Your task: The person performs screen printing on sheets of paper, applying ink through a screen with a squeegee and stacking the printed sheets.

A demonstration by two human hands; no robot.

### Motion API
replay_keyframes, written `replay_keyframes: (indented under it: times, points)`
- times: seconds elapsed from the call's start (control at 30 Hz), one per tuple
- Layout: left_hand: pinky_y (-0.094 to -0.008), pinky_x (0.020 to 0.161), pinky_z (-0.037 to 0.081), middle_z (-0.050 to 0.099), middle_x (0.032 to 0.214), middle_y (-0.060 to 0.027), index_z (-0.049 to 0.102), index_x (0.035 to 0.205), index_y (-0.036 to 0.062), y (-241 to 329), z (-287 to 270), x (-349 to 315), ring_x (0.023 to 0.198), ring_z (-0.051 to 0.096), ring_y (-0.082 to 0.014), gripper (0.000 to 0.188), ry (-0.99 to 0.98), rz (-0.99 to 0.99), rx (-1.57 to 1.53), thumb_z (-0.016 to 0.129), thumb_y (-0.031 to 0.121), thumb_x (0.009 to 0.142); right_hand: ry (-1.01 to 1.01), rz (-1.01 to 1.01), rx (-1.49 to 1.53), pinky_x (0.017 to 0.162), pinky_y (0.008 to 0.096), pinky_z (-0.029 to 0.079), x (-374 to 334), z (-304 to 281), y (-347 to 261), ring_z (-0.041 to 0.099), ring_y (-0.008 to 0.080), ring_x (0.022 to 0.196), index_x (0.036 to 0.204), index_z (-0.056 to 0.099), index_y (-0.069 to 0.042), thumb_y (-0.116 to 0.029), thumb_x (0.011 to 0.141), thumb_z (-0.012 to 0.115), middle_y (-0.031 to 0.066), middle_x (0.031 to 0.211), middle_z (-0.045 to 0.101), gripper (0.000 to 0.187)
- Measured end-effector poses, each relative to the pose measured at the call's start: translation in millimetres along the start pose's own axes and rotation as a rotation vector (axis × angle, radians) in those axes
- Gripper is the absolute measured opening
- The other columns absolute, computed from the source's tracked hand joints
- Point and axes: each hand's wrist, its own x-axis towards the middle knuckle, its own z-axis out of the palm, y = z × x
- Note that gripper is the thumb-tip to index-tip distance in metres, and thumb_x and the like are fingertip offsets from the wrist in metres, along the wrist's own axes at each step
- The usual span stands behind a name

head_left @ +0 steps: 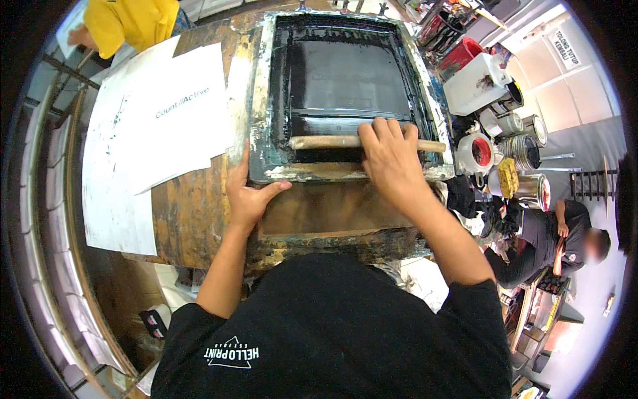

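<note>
A screen printing frame (440, 126) with ink-stained pale edges lies on the worktable, its mesh coated in black ink. Across the near end of the mesh runs a squeegee (325, 142) with a wooden handle. My right hand (392, 153) is closed over that handle, right of its middle, fingers on the far side. At the frame's near left corner, my left hand (247, 193) rests against the edge, thumb stretched along the near side and fingers pointing up the left side. The squeegee's blade is hidden below the handle.
Printed white paper sheets (189, 130) lie left of the frame on the stained wooden table (183, 209). Paint cans and tubs (476, 151) crowd the right side. A person in yellow (136, 25) stands far left; another in black (558, 229) sits at the right. Racks (50, 219) line the left.
</note>
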Motion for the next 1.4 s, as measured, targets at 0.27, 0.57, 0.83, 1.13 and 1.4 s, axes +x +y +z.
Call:
replay_keyframes:
  times: [0.27,0.57,0.83,1.13,1.4]
  points:
    - [-0.0375,0.099,0.052,0.059,0.132,-0.0192,0.042,0.147,-0.0092,78,7,77,0.115,0.063,-0.0226,0.079,0.304,0.148,-0.546,0.062,0.048,0.097,0.439,0.020,0.000,0.080,0.0463,0.042,47,-84,24,0.058,0.0319,0.089,0.102,0.062,-0.010,-0.034,0.075,0.075,0.0099,0.090,0.059,0.038]
    - [-0.0423,0.081,0.050,0.069,0.104,-0.0235,0.076,0.098,0.0037,-97,95,280,0.093,0.064,-0.0336,0.027,-0.031,0.169,0.369,0.070,0.029,0.091,0.201,0.380,0.064,0.058,0.0334,0.042,152,-184,13,0.049,0.0185,0.058,0.067,0.053,-0.006,-0.059,0.102,0.040,0.0061,0.061,0.052,0.064]
    - [-0.0415,0.068,0.052,0.069,0.085,-0.0188,0.076,0.103,0.0081,-113,119,288,0.074,0.066,-0.0366,0.033,0.170,0.514,0.461,0.068,0.039,0.094,0.224,0.259,0.316,0.049,0.0283,0.041,148,-189,34,0.050,0.0149,0.053,0.065,0.056,-0.007,-0.074,0.097,0.035,0.0050,0.058,0.054,0.077]
    - [-0.0298,0.057,0.045,0.064,0.064,-0.0060,0.073,0.101,-0.0050,-105,-109,113,0.059,0.057,-0.0105,0.035,0.472,-0.208,0.352,0.066,0.029,0.099,0.521,0.077,0.077,0.073,0.0421,0.046,125,-132,63,0.058,0.0341,0.084,0.103,0.064,-0.008,-0.043,0.099,0.052,0.0148,0.088,0.063,0.037]
    - [-0.0452,0.080,0.052,0.072,0.092,-0.0204,0.064,0.123,-0.0065,-150,-261,39,0.086,0.069,-0.0373,0.053,0.879,-0.399,0.810,0.069,0.037,0.094,0.503,0.037,-0.017,0.084,0.0478,0.049,118,-133,58,0.064,0.0448,0.099,0.119,0.066,-0.005,-0.050,0.100,0.051,0.0245,0.104,0.068,0.051]
